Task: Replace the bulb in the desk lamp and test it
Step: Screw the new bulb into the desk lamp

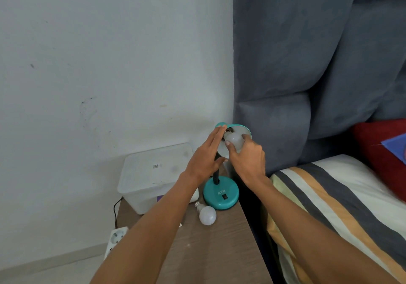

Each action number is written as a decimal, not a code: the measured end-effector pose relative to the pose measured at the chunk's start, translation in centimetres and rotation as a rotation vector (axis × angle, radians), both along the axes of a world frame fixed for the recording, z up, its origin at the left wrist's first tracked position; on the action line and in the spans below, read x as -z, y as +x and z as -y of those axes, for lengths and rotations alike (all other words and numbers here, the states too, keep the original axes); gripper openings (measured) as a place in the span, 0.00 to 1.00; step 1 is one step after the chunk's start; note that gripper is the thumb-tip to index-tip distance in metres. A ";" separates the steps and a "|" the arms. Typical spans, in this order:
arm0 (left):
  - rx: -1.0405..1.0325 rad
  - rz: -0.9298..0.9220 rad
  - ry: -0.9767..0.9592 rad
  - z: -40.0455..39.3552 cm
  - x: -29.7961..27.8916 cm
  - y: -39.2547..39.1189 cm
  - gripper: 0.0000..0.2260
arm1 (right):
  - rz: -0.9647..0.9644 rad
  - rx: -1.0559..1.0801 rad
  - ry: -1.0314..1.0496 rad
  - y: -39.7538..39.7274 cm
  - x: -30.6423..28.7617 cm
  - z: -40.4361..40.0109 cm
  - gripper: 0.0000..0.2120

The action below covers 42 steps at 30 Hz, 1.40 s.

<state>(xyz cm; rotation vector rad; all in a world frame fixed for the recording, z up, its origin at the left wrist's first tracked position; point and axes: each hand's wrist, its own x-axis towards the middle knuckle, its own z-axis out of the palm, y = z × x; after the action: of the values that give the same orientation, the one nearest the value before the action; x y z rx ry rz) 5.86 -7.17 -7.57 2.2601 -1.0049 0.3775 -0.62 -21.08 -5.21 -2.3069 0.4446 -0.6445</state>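
A teal desk lamp stands on its round base (220, 194) at the far right of a wooden bedside table (219, 244). Its teal shade (239, 128) is tipped toward me. My left hand (205, 155) lies flat against the left side of the shade, fingers straight. My right hand (247, 158) grips a white bulb (234, 140) sitting inside the shade, thumb and fingers around it. A second white bulb (207, 215) lies on its side on the table in front of the base. A black rocker switch (224, 196) shows on the base.
A translucent plastic box with lid (153, 174) sits on the table's back left. A white power strip (115, 239) and black cable (115, 212) hang at the table's left edge. A grey padded headboard (307, 64) and striped bed (340, 207) are to the right.
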 end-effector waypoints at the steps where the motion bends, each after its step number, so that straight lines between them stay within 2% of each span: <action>1: 0.000 0.001 0.002 0.0 0.0 0.0 0.42 | 0.014 0.011 -0.011 0.0 -0.1 0.0 0.26; 5: 0.003 0.002 -0.004 0.1 -0.1 -0.2 0.43 | 0.111 -0.062 -0.118 -0.1 0.1 -0.4 0.22; 9: 0.009 0.000 -0.005 0.2 0.1 -0.3 0.42 | 0.049 -0.136 -0.222 0.1 0.8 -0.2 0.27; 11: 0.009 -0.002 -0.011 0.2 0.2 -0.2 0.41 | 0.032 -0.075 -0.096 0.3 0.8 0.0 0.25; 14: 0.013 0.000 -0.008 0.1 0.0 -0.2 0.41 | -0.004 0.048 0.126 0.5 -0.1 -0.1 0.28; 19: 0.013 0.005 -0.005 0.2 0.0 -0.1 0.42 | 0.106 -0.042 0.013 0.1 -0.4 -0.8 0.20; 22: 0.017 0.008 -0.010 0.2 0.2 -0.1 0.41 | 0.046 -0.085 -0.037 0.1 0.2 -0.7 0.24; 26: 0.011 0.003 -0.006 0.1 0.1 0.0 0.41 | -0.009 0.025 0.120 0.7 -0.1 -0.3 0.27; 28: 0.013 0.002 -0.005 0.1 0.0 -0.1 0.41 | -0.007 0.040 0.107 0.7 -0.3 -0.3 0.27; 31: 0.017 0.009 -0.001 0.2 0.1 0.0 0.42 | 0.095 -0.052 0.032 0.2 -0.4 -0.5 0.21; 34: 0.008 -0.003 -0.005 0.1 0.0 0.1 0.42 | 0.054 -0.172 -0.050 -0.2 0.0 -0.3 0.25; 39: 0.007 -0.009 -0.007 0.0 -0.3 0.0 0.40 | 0.009 -0.033 0.072 0.4 0.1 0.4 0.29; 42: 0.011 0.002 0.005 0.2 -0.1 0.1 0.41 | 0.039 -0.041 -0.023 0.2 -0.2 0.1 0.26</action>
<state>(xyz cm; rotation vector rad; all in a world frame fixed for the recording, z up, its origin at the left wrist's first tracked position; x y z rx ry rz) 5.99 -7.37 -7.42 2.2583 -1.0202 0.3726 -0.41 -21.13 -4.96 -2.3151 0.3731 -0.6767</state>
